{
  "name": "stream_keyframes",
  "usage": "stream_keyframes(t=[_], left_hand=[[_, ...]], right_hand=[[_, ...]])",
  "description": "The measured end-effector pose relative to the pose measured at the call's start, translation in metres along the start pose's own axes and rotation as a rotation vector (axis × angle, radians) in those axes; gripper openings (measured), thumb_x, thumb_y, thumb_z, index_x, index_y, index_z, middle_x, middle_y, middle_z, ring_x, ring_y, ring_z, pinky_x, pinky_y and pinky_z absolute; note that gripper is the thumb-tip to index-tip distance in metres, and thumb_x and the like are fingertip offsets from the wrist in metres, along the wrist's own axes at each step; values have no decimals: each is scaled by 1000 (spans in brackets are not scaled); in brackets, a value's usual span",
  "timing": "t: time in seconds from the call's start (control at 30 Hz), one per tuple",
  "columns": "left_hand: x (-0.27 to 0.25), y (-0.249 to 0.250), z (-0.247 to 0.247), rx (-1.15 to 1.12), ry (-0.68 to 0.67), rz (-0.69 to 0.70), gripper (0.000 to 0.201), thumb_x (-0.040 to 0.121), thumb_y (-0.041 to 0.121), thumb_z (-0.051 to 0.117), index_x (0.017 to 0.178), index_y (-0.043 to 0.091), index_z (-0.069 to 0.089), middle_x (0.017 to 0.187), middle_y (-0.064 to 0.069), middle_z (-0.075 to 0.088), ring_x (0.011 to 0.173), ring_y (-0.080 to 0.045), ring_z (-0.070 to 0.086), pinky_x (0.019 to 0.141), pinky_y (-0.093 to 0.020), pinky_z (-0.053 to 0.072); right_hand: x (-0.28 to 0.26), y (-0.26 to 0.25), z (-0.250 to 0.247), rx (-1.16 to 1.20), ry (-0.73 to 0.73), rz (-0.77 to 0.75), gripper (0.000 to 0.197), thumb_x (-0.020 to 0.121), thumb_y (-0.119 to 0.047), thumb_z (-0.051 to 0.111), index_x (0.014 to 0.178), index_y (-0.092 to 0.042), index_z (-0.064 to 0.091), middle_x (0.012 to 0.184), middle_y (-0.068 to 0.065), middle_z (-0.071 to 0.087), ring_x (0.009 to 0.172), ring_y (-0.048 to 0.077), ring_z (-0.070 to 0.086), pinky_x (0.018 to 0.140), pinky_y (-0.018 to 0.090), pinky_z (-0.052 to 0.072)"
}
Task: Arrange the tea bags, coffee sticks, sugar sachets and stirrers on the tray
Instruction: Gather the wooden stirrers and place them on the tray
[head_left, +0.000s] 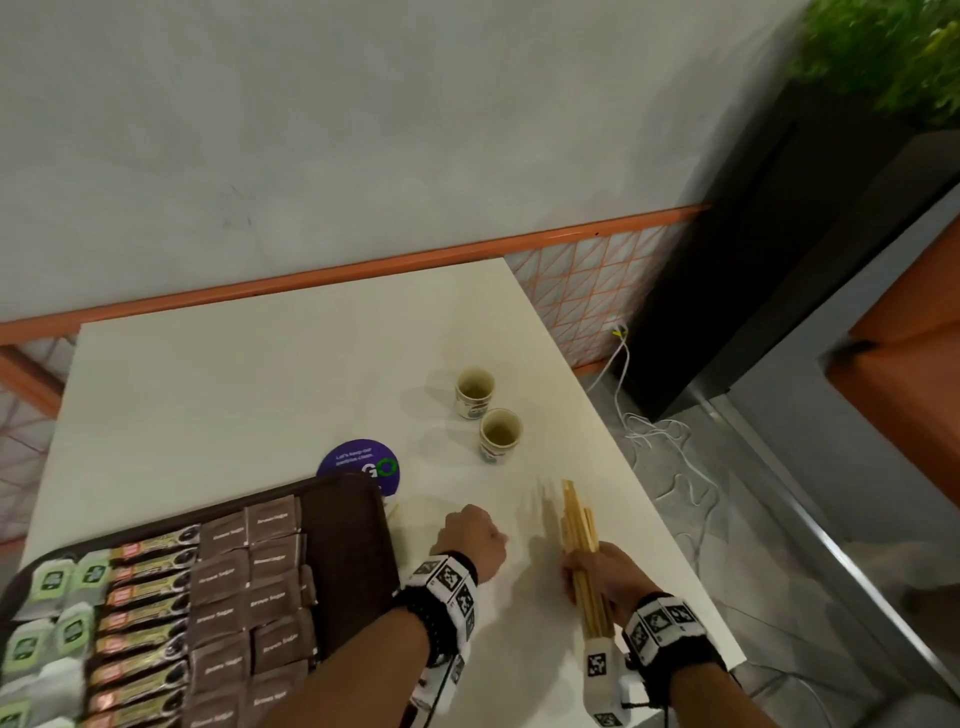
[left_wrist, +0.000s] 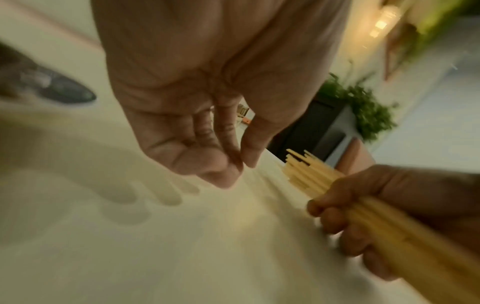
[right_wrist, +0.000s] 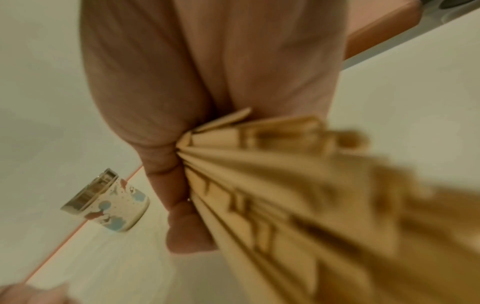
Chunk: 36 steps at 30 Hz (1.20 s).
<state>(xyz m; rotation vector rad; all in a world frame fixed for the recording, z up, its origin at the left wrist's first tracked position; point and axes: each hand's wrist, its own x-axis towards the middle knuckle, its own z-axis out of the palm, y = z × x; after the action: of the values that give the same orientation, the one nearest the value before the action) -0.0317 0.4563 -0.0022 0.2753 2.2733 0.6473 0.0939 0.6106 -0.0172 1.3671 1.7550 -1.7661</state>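
Observation:
A dark brown tray (head_left: 345, 551) lies at the lower left. It holds green tea bags (head_left: 52, 582), a column of coffee sticks (head_left: 145, 597) and brown sugar sachets (head_left: 249, 571); a bare strip runs along its right side. My right hand (head_left: 597, 571) grips a bundle of wooden stirrers (head_left: 576, 519) just above the table, right of the tray, their tips pointing away from me. In the right wrist view the stirrers (right_wrist: 285, 185) fan out from the fist. My left hand (head_left: 475, 535) hovers between tray and bundle, fingers (left_wrist: 207, 154) loosely curled and holding nothing. One loose stirrer (head_left: 392, 512) lies by the tray's corner.
Two small paper cups (head_left: 474, 392) (head_left: 500, 434) stand beyond the hands. A round purple sticker (head_left: 358, 462) sits behind the tray's far corner. The white table's right edge (head_left: 675, 519) runs close to my right hand, with white cables on the floor beyond it.

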Motion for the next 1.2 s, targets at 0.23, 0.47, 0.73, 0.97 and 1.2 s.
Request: stream_keyframes(t=[0.23,0.47,0.73,0.97,1.2], left_hand=[[2,-25,-37,700,164,-81,65,94,54,41,140,7,43,144,-12,46,139,-34,31,110,-55,25],[-2,-37,-13,749,103,-196,97,93,66,18,149,-13,6,159,-28,14,148,-44,-13,116,-62,-12],[-45,-11,60,649,-162,211,83,98,58,19,153,4,-11,161,-14,-20,148,-36,-19,120,-51,-11],[-41,-28,73,619,-149,546,69,98,17,41,156,17,5,165,-4,-2,152,-29,-3,121,-46,1],[-22,-17,45,770,71,471,25,97,14,47,122,11,49,130,-9,46,120,-30,43,94,-42,37]], right_hand=[[0,1,4,-207,-33,-92,19,88,-5,54,69,-5,52,50,8,52,41,18,48,47,27,44],[-5,1,5,-211,-37,-100,17,89,-3,54,71,-4,52,51,8,52,41,18,48,47,27,43],[-11,13,-3,-227,88,-116,17,88,-1,52,70,-5,53,47,4,52,40,17,47,46,27,42],[-7,28,-17,-390,164,-74,16,84,-17,60,89,-2,62,69,8,60,50,19,54,46,26,45],[-14,21,-12,-331,210,-53,9,87,-12,56,83,-5,59,61,5,58,44,15,52,38,18,40]])
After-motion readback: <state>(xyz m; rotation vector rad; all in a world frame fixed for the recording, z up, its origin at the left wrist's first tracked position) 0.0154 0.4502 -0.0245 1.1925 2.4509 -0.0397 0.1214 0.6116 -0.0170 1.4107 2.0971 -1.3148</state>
